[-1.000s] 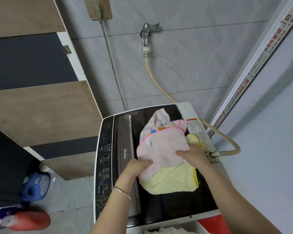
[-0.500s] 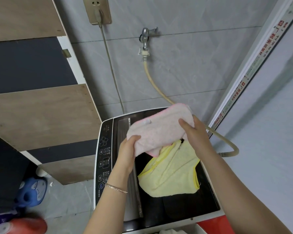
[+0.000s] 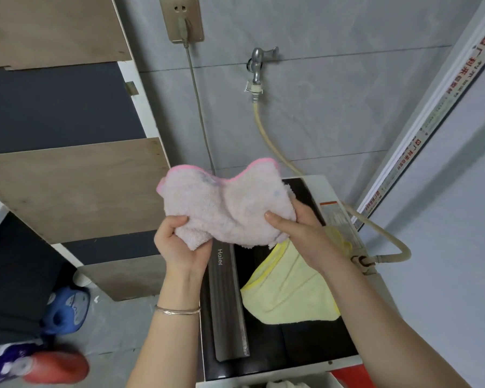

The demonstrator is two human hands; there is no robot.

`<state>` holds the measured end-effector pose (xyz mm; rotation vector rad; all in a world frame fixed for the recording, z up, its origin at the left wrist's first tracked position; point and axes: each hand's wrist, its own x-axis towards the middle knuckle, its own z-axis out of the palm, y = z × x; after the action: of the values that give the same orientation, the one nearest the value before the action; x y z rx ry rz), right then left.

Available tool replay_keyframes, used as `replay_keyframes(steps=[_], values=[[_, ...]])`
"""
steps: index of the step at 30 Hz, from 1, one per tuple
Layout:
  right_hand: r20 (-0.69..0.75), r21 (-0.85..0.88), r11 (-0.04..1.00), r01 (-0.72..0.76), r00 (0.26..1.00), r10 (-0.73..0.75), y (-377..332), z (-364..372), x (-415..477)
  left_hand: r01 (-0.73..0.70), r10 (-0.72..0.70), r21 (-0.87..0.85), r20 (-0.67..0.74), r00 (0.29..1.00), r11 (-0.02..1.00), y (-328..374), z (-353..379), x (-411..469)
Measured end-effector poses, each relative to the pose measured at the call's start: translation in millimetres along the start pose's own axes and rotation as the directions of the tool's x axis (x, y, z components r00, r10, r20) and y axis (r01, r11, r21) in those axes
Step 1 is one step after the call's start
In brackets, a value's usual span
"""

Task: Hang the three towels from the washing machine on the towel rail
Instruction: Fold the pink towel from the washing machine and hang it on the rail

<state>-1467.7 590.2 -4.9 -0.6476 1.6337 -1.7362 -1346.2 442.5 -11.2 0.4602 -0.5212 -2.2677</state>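
Observation:
A fluffy pale pink towel [image 3: 224, 203] with a brighter pink hem is lifted above the washing machine [image 3: 266, 357]. My left hand [image 3: 179, 242] grips its lower left corner, and my right hand [image 3: 300, 231] grips its right side. A yellow towel [image 3: 289, 292] lies flat on the machine's dark lid, under my right wrist. A third towel and the towel rail are out of view.
A tap [image 3: 256, 61] with a beige hose [image 3: 266, 135] and a plugged wall socket [image 3: 181, 19] are on the grey wall behind. Wooden and dark panels [image 3: 67, 186] stand to the left. Blue [image 3: 67, 309] and red [image 3: 51, 366] bottles sit on the floor at lower left.
The pink towel went from lying on the yellow towel to being lifted off the lid in both hands. It is now bunched and held higher, and the yellow towel stays on the lid.

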Motion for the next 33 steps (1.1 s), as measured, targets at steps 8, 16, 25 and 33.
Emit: replay_keyframes(steps=[8, 16, 25, 33], values=[[0.017, -0.445, 0.831, -0.334, 0.925, 0.380, 94.9, 8.7, -8.7, 0.324, -0.227, 0.309, -0.312, 0.923, 0.894, -22.5, -68.7, -6.9], [-0.197, -0.474, 0.808, -0.349, 0.937, 0.289, 96.6, -15.2, 4.5, 0.442, -0.291, 0.386, -0.390, 0.874, 0.810, -45.0, -77.1, -5.6], [-0.215, -0.486, 0.790, -0.373, 0.928, 0.306, 74.5, -40.1, 31.0, 0.393, -0.196, 0.463, -0.417, 0.888, 0.794, -61.4, -68.5, 6.3], [-0.138, -0.513, 0.833, -0.208, 0.978, 0.159, 76.9, -31.4, 9.2, 0.420, -0.134, 0.643, -0.445, 0.886, 0.640, -43.5, -91.8, -6.0]])
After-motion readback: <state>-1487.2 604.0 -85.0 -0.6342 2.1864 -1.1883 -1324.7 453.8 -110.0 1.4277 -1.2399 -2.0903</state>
